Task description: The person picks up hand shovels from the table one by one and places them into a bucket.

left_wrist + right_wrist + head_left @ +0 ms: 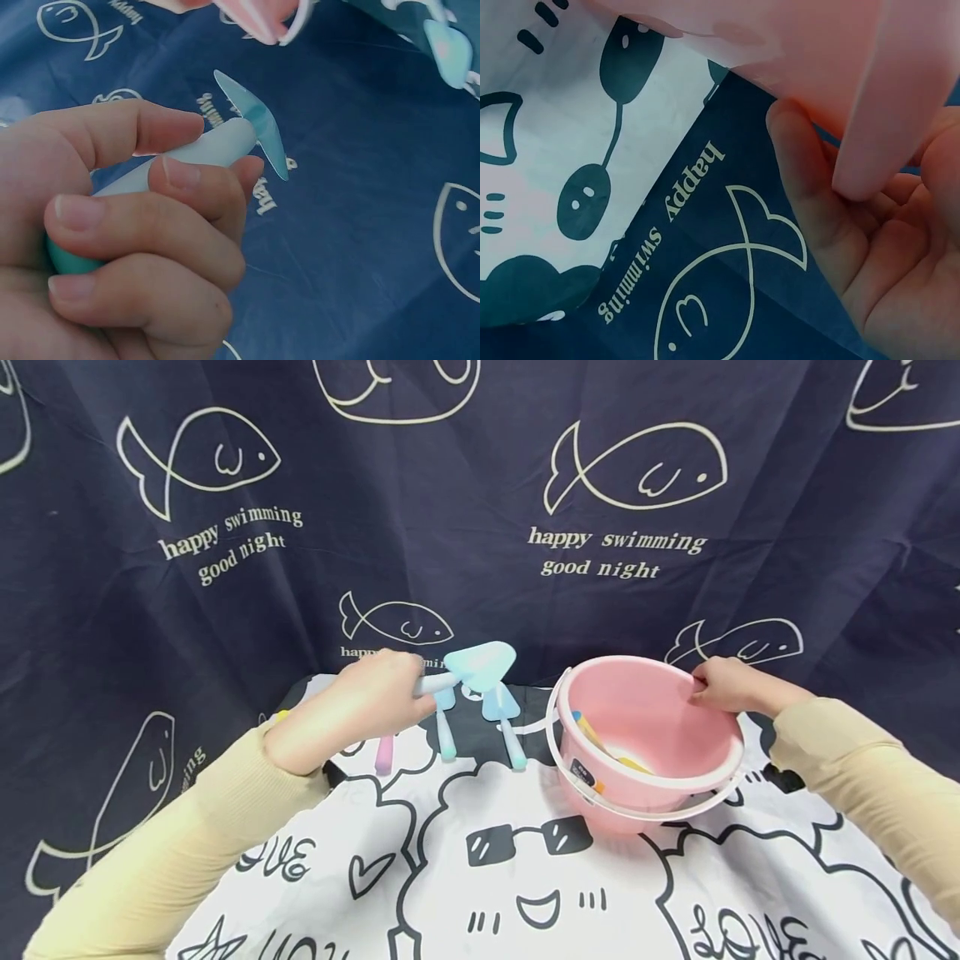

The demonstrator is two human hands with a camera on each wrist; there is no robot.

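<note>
My left hand [382, 697] grips a toy shovel [481, 665] by its white handle, fingers curled round it. In the left wrist view the teal handle end shows inside the palm, and the light blue blade [255, 120] sticks out past the fingers. My right hand [731, 685] pinches the rim of a pink bucket [630, 689] on its far right side. The bucket leans toward me, its white handle hanging down over the front. In it lie a yellow piece [634, 765] and a slim blue-and-orange piece [589, 732].
Two more blue-bladed toy tools, a left one [446, 735] and a right one [512, 739], lie on the patterned cloth [525, 877]. A pink handle [384, 755] lies left of them, partly behind my left hand. A dark blue curtain [480, 527] hangs behind.
</note>
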